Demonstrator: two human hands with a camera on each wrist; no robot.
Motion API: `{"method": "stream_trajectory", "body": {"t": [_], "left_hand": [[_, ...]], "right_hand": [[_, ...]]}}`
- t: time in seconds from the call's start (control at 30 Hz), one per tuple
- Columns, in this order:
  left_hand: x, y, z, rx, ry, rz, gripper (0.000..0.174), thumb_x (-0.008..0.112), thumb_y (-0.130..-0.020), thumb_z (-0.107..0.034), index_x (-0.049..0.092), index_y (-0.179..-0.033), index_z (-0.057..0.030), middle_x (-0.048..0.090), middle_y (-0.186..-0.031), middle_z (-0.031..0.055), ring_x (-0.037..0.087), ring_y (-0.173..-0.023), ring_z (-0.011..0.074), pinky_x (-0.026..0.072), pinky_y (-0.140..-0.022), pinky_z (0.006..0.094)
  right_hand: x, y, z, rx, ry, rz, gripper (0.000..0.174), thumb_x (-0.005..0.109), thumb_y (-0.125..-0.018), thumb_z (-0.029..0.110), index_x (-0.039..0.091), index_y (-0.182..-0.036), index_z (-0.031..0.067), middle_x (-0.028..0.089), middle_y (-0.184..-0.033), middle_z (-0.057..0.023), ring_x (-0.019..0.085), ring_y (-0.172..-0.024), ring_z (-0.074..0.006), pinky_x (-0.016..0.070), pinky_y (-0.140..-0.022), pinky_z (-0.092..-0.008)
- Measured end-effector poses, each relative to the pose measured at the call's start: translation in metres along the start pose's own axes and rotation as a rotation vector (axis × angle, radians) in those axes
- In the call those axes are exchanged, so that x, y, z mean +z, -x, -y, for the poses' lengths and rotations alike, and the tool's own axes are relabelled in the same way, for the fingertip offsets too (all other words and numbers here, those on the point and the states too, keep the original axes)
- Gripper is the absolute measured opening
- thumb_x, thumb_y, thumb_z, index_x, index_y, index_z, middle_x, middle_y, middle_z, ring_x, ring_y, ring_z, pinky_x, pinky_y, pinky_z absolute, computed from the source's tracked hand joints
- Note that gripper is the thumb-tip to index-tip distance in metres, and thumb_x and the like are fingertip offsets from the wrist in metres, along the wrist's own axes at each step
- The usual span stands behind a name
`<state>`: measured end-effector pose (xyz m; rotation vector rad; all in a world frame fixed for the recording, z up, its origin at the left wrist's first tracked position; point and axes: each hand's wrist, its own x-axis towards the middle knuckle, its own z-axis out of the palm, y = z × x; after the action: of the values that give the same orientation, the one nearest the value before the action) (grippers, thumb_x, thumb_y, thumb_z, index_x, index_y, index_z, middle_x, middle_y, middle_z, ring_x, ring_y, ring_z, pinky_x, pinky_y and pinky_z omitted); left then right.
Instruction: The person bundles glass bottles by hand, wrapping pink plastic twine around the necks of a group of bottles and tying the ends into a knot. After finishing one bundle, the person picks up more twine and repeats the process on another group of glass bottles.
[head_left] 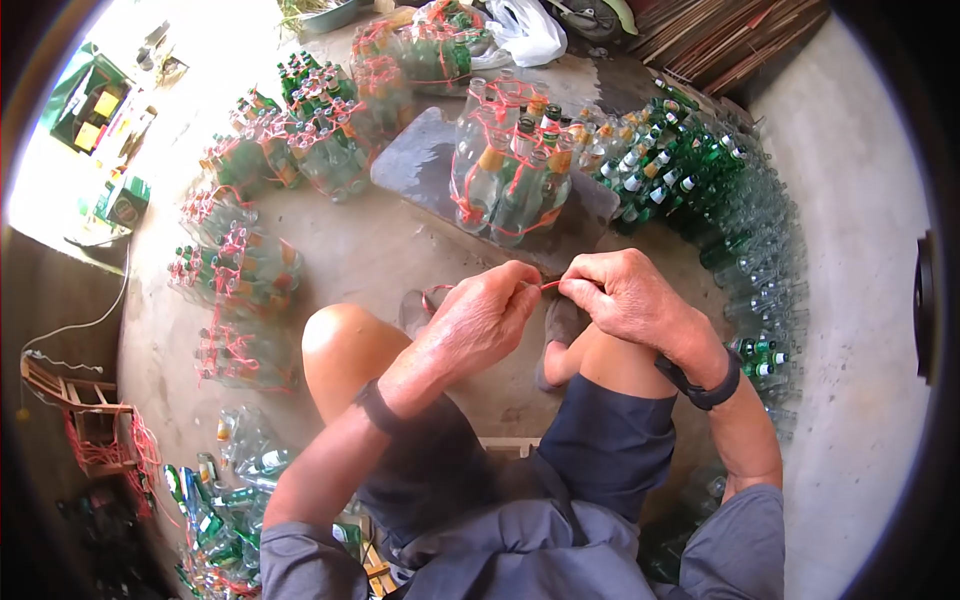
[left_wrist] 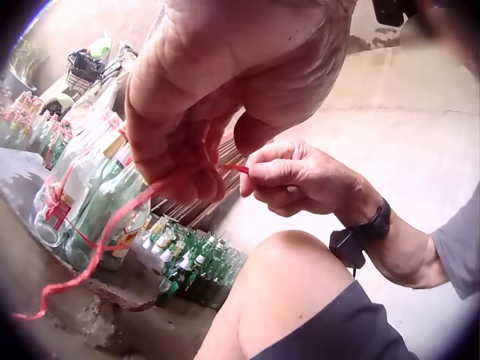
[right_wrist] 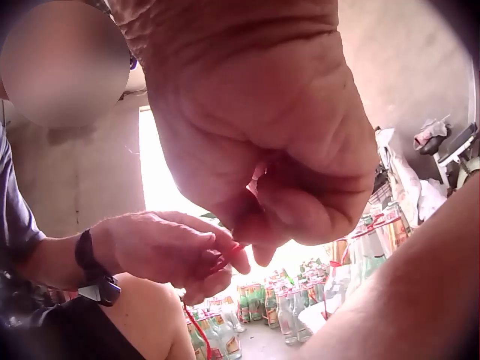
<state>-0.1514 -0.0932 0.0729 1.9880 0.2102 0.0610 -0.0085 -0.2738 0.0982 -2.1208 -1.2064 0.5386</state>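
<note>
A red cord runs between the two hands above the knees. My left hand (head_left: 480, 312) pinches it with curled fingers; in the left wrist view a loose length of the cord (left_wrist: 112, 221) trails from this hand toward the lower left. My right hand (head_left: 632, 298) grips the cord's other part between thumb and forefinger, a short taut piece showing between the hands. Beyond them, a bundle of bottles (head_left: 512, 165) bound with red cord stands upright on a dark slab (head_left: 410, 165); neither hand touches it.
Tied bottle bundles (head_left: 235, 265) stand on the floor at the left. Many loose green and clear bottles (head_left: 690, 180) line the right wall. More bottles (head_left: 225, 520) lie at the lower left, near a small wooden stool (head_left: 95, 405). Sticks (head_left: 720, 40) lie at the back.
</note>
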Motion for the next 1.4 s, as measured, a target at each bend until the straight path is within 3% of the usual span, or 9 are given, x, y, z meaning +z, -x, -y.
{"method": "stream_trajectory", "body": {"t": [0.13,0.4,0.53,0.57,0.7,0.93,1.03,1.2,1.4], "left_hand": [[-0.001,-0.014,-0.002,0.031,-0.019,0.040,0.024,0.058,-0.107,-0.017,0.068,-0.114,0.0031,0.072,-0.090,0.0167,0.072,-0.083,0.0279,0.0564,-0.075,0.0424],[-0.023,-0.049,0.030,0.060,-0.169,-0.166,0.022,0.060,-0.101,-0.015,0.072,-0.099,0.0036,0.067,-0.080,0.0234,0.071,-0.074,0.0310,0.0544,-0.071,0.0441],[-0.045,-0.073,0.048,-0.055,-0.001,-0.302,0.028,0.062,-0.103,-0.020,0.075,-0.097,0.0040,0.065,-0.072,0.0038,0.054,-0.064,0.0105,0.0445,-0.058,0.0320],[-0.052,-0.078,0.047,-0.105,0.075,-0.281,0.029,0.064,-0.104,-0.023,0.077,-0.101,0.0031,0.060,-0.075,-0.0041,0.045,-0.066,0.0030,0.0369,-0.055,0.0265],[-0.058,-0.096,0.049,-0.077,0.238,-0.393,0.029,0.064,-0.103,-0.022,0.077,-0.112,0.0028,0.059,-0.076,-0.0056,0.043,-0.064,0.0028,0.0336,-0.053,0.0252],[-0.068,-0.104,0.046,-0.210,0.440,-0.459,0.030,0.064,-0.099,-0.021,0.076,-0.113,0.0031,0.066,-0.077,-0.0001,0.049,-0.062,0.0048,0.0373,-0.053,0.0247],[-0.068,-0.112,0.047,-0.114,0.396,-0.451,0.031,0.061,-0.097,-0.018,0.075,-0.114,0.0043,0.072,-0.080,0.0063,0.054,-0.061,0.0088,0.0415,-0.055,0.0274],[-0.062,-0.121,0.052,-0.119,0.264,-0.454,0.031,0.060,-0.097,-0.017,0.075,-0.113,0.0056,0.071,-0.079,0.0078,0.058,-0.063,0.0109,0.0440,-0.057,0.0303],[-0.052,-0.130,0.061,-0.069,0.279,-0.518,0.031,0.062,-0.099,-0.019,0.075,-0.113,0.0060,0.070,-0.079,0.0074,0.061,-0.065,0.0114,0.0457,-0.056,0.0307]], "right_hand": [[0.009,-0.018,0.000,-0.059,0.006,-0.009,0.019,0.067,-0.097,0.020,0.075,-0.096,0.0031,0.070,-0.083,-0.0215,0.069,-0.080,-0.0426,0.0539,-0.070,-0.0470],[-0.014,-0.047,0.001,0.024,0.055,-0.043,0.018,0.070,-0.094,0.018,0.074,-0.095,0.0002,0.070,-0.081,-0.0225,0.071,-0.077,-0.0394,0.0537,-0.070,-0.0447],[-0.014,-0.075,-0.023,-0.144,0.293,-0.164,0.016,0.072,-0.089,0.016,0.074,-0.099,0.0035,0.070,-0.087,-0.0198,0.071,-0.084,-0.0400,0.0551,-0.075,-0.0470],[-0.013,-0.083,-0.026,-0.113,0.352,-0.176,0.019,0.072,-0.085,0.012,0.074,-0.103,0.0064,0.068,-0.094,-0.0165,0.071,-0.087,-0.0395,0.0563,-0.077,-0.0475],[0.006,-0.114,-0.031,-0.328,0.621,-0.368,0.020,0.071,-0.082,0.007,0.074,-0.102,0.0118,0.061,-0.104,-0.0096,0.069,-0.099,-0.0318,0.0573,-0.080,-0.0446],[0.025,-0.149,-0.050,-0.520,0.888,-0.362,0.006,0.072,-0.080,0.008,0.066,-0.079,0.0105,0.057,-0.098,-0.0054,0.061,-0.093,-0.0242,0.0477,-0.080,-0.0408],[0.031,-0.153,-0.059,-0.524,0.902,-0.385,0.009,0.071,-0.080,0.008,0.064,-0.075,0.0101,0.057,-0.096,-0.0053,0.059,-0.092,-0.0242,0.0470,-0.080,-0.0409],[0.027,-0.155,-0.062,-0.513,0.908,-0.390,0.011,0.070,-0.081,0.007,0.061,-0.075,0.0097,0.057,-0.096,-0.0048,0.059,-0.093,-0.0247,0.0464,-0.080,-0.0412],[0.024,-0.153,-0.057,-0.528,0.749,-0.438,0.010,0.071,-0.084,0.005,0.065,-0.089,0.0089,0.057,-0.097,-0.0063,0.060,-0.094,-0.0281,0.0451,-0.082,-0.0428]]}}
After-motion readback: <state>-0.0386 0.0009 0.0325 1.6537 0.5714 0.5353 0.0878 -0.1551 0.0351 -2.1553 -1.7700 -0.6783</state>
